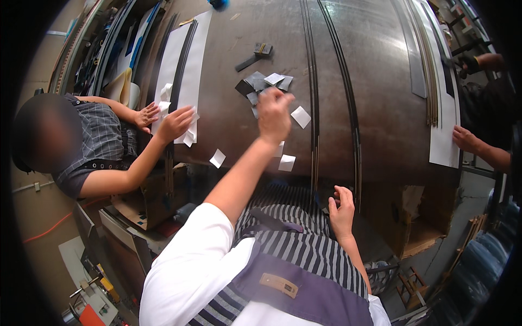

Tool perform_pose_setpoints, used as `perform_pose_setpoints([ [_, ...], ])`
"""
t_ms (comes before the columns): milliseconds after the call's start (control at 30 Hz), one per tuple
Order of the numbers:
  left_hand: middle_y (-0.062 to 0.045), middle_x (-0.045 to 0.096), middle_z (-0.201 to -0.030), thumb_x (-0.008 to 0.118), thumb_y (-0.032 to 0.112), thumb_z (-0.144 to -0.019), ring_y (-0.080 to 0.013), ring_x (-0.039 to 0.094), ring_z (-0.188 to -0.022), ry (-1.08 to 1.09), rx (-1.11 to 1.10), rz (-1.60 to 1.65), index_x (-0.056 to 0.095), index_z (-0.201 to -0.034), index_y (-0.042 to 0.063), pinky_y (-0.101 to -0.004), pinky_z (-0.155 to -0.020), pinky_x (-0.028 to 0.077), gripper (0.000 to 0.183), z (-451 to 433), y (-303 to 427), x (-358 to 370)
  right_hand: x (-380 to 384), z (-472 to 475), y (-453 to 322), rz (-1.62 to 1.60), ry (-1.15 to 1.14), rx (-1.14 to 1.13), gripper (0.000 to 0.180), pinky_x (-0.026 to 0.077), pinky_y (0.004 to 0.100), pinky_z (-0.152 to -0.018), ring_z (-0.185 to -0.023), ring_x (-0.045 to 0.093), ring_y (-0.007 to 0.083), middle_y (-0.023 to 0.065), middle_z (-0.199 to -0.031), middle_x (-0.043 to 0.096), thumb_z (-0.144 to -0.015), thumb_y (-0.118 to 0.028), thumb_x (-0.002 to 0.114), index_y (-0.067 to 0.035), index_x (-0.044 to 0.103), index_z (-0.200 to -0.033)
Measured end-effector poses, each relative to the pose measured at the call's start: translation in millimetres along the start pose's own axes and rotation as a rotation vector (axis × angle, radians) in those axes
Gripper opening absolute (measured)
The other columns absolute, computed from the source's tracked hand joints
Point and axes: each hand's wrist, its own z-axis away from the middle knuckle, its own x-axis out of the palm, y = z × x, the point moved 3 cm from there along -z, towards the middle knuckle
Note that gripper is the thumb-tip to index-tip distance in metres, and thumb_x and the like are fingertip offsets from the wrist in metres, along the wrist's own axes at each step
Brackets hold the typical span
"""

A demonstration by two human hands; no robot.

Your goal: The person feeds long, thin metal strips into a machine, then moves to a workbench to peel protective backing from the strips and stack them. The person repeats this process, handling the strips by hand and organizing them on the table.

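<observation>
My left hand [276, 116] is stretched over the table [261, 134], blurred, with curled fingers. It hangs at the near side of a loose pile of small grey square pieces [256, 80], partly covering it. Whether anything is pinched in it cannot be made out. On top of the pile rests a white square [274, 78]. More white squares lie around my forearm, one to its right [301, 117], one nearer the edge [287, 163] and one to the left [217, 158]. My right hand [342, 210], fingers apart and holding nothing, is at the near edge, beside long dark strips [351, 110].
Another set of thin dark strips [312, 81] runs lengthwise. Beyond the pile lie a banded block [263, 49] and a dark bar [247, 64]. At left, a co-worker's hands [175, 122] are over a white sheet [200, 61]; another person's hand [467, 138] touches a right-hand sheet [443, 150].
</observation>
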Motion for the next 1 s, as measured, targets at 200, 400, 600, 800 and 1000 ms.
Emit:
perform_pose_setpoints([
  [200, -0.005, 0.051, -0.100, 0.061, 0.011, -0.073, -0.0229, 0.048, -0.101, -0.044, 0.258, -0.468, 0.066, -0.077, 0.010, -0.0346, -0.084, 0.038, 0.007, -65, -55, 18, 2, -3, -10, -0.017, -0.023, 0.000, 0.033, 0.052, 0.0301, -0.072, -0.087, 0.061, 0.0218, 0.0132, -0.111, 0.056, -0.082, 0.002, 0.059, 0.001, 0.058, -0.114],
  [400, -0.003, 0.051, -0.095, 0.066, 0.008, -0.066, -0.0233, 0.049, -0.097, 0.086, 0.212, -0.201, 0.061, -0.065, 0.010, -0.0361, -0.081, 0.037, 0.006, -63, -25, 4, -1, -9, -20, -0.055, 0.006, 0.013, 0.026, 0.051, 0.0276, -0.076, -0.090, 0.061, 0.0172, 0.0104, -0.111, 0.056, -0.085, 0.001, 0.059, 0.002, 0.059, -0.112],
  [600, -0.012, 0.064, -0.087, 0.067, 0.006, -0.066, -0.0227, 0.063, -0.079, -0.384, -0.209, 0.756, 0.060, -0.072, -0.001, -0.0323, -0.069, 0.051, 0.011, 30, 44, -13, -1, -35, -63, -0.517, -0.006, -0.006, 0.022, 0.048, 0.0240, -0.082, -0.093, 0.060, 0.0118, 0.0047, -0.106, 0.058, -0.086, 0.000, 0.063, -0.001, 0.059, -0.108],
  [800, -0.009, 0.067, -0.077, 0.064, 0.011, -0.078, -0.0144, 0.062, -0.070, -0.642, -0.479, 0.818, 0.061, -0.085, -0.002, -0.0302, -0.067, 0.050, 0.015, 86, 55, -31, 14, -52, -69, -0.528, 0.001, 0.021, 0.012, 0.048, 0.0238, -0.072, -0.079, 0.060, 0.0102, 0.0033, -0.085, 0.062, -0.086, -0.006, 0.065, 0.000, 0.061, -0.096],
  [1000, -0.005, 0.062, -0.071, 0.062, 0.006, -0.080, -0.0091, 0.057, -0.063, -0.397, -0.578, 0.756, 0.059, -0.088, -0.001, -0.0258, -0.059, 0.047, 0.011, 78, 16, -64, 33, -54, -77, -0.684, -0.070, 0.102, 0.008, 0.047, 0.0204, -0.068, -0.076, 0.058, 0.0062, 0.0000, -0.080, 0.061, -0.089, -0.007, 0.062, -0.001, 0.060, -0.094],
])
